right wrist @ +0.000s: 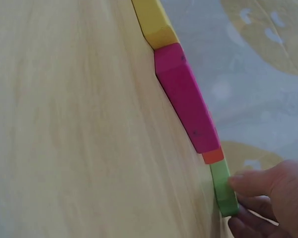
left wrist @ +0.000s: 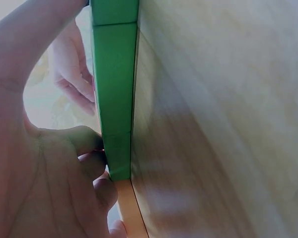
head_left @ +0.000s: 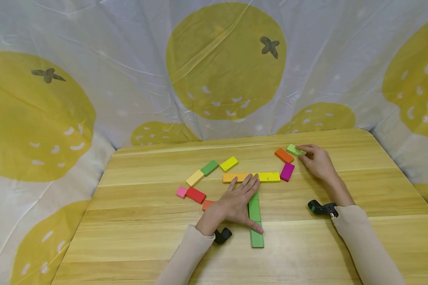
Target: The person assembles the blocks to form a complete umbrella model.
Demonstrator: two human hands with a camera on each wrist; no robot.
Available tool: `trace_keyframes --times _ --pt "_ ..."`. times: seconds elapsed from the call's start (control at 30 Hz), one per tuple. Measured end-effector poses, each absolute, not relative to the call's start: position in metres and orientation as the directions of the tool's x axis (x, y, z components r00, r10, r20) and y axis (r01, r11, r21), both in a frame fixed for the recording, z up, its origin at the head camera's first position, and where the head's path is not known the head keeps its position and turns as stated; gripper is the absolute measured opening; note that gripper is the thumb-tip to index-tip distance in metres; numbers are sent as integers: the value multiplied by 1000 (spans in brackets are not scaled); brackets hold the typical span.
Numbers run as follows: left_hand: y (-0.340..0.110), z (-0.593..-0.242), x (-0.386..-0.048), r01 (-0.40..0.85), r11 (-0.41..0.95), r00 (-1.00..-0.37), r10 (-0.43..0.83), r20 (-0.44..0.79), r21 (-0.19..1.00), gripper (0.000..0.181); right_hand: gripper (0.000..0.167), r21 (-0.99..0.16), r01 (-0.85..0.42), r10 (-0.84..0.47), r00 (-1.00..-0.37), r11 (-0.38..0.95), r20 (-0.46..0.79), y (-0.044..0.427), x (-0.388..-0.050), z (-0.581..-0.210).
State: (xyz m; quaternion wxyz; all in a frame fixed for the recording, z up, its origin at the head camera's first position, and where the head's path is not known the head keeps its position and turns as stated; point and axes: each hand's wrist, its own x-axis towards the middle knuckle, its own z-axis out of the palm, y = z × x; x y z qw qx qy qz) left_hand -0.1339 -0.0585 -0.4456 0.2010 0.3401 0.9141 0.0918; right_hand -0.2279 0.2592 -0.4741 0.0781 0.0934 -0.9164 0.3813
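Note:
Fingers spread, my left hand [head_left: 233, 206] lies over a column of green blocks [head_left: 254, 209], its fingertips on the row of orange [head_left: 230, 178] and yellow blocks [head_left: 269, 177] across the column's top. The left wrist view shows the green blocks [left wrist: 115, 74] laid end to end. At the far right, my right hand [head_left: 319, 163] pinches a light green block [head_left: 293, 150] between thumb and fingers. That block adjoins an orange-red block [head_left: 283, 155], which leads to a magenta block [head_left: 287, 172] at the yellow end of the row.
Left of the row, a yellow block [head_left: 229, 163], a green block [head_left: 209, 168], a pale yellow block [head_left: 195, 178], a pink block [head_left: 181, 192] and a red block [head_left: 195, 194] form a bent line. An orange block [head_left: 207, 205] is partly behind my left hand. A patterned curtain [head_left: 139, 79] hangs behind the wooden table [head_left: 128, 229].

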Motion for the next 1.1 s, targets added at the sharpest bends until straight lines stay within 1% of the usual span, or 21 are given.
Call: trace_keyframes --times 0.17,0.5,0.67,0.87,0.97,1.1 --pt "-59 -446 -134 580 751 -687 659 -306 316 141 33 -690 -241 -134 -969 682 206 259 -228 -474" --pt "-58 -447 -134 578 751 -686 659 -308 319 141 29 -650 -269 -149 -961 710 235 256 -230 -471" --pt "-59 -447 -134 577 759 -697 650 -302 302 142 29 -681 -246 -139 -968 690 208 246 -241 -459" --pt "-61 -446 -134 576 751 -691 658 -298 323 141 30 -671 -338 -246 -941 660 232 226 -266 -449" --pt "-61 -446 -134 579 749 -688 661 -299 322 141 29 -667 -351 -289 -935 657 207 216 -276 -448" --pt "-60 -447 -134 581 751 -688 659 -303 315 141 28 -678 -337 -324 -934 653 152 205 -283 -450"
